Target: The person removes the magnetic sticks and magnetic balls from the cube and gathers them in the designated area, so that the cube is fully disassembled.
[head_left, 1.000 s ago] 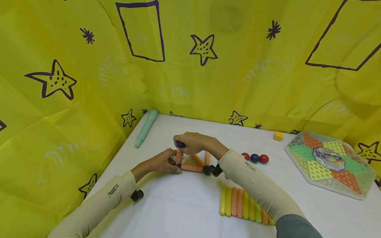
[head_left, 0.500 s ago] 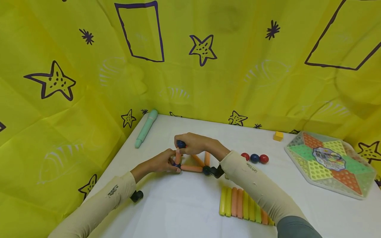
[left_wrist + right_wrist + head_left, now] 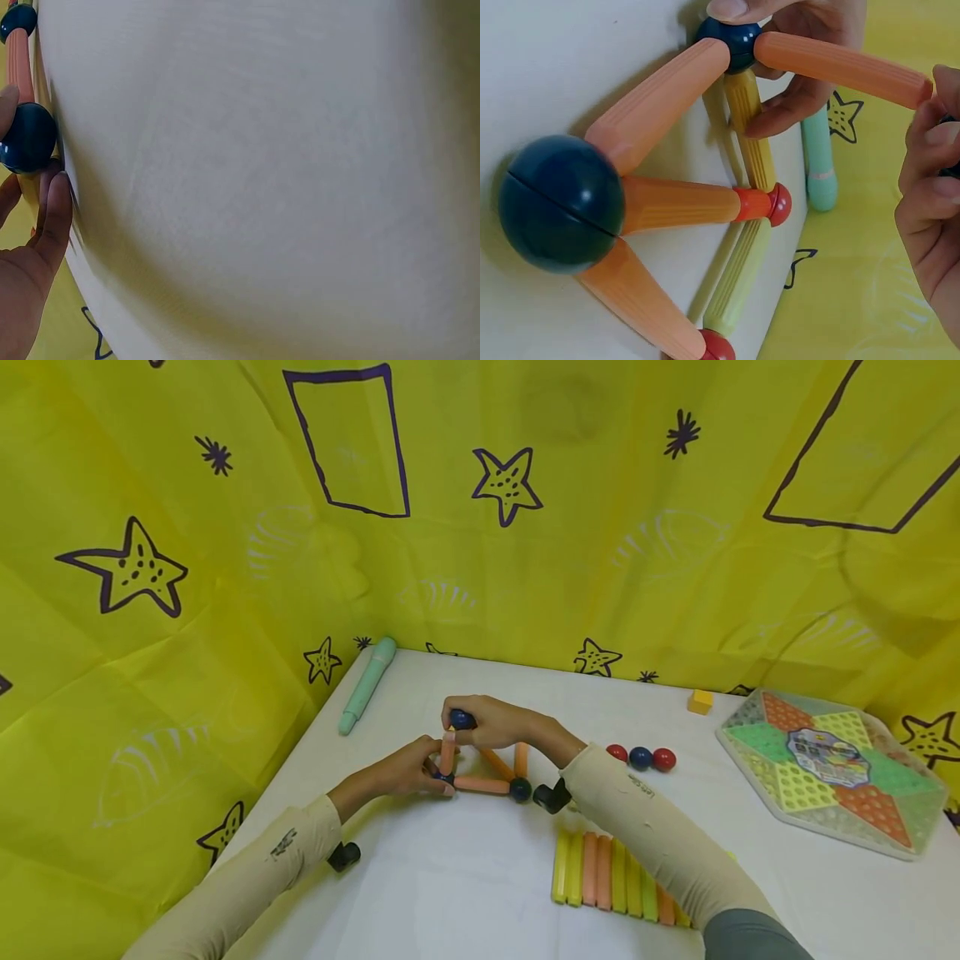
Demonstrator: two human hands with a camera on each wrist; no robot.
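Observation:
My left hand (image 3: 408,768) pinches a blue ball (image 3: 739,49) at the corner of a flat frame of ridged rods and balls on the table. From that ball an orange rod (image 3: 447,753) stands up. My right hand (image 3: 487,718) holds another blue ball (image 3: 462,719) by the rod's top end, its fingertips touching that end. A large blue ball (image 3: 559,202) joins three orange rods at the frame's other near corner. Red balls (image 3: 780,204), a yellow rod (image 3: 750,127) and a lime rod (image 3: 739,277) make up the far side.
A row of yellow, orange and green rods (image 3: 604,872) lies at front right. Red and blue balls (image 3: 641,758) sit behind my right sleeve. A patterned hexagonal box (image 3: 828,768), a small yellow block (image 3: 701,702) and a mint-green stick (image 3: 367,687) lie farther out.
My right hand has shifted slightly to the right, showing more of the blue ball it holds. My left hand keeps its grip on the corner ball.

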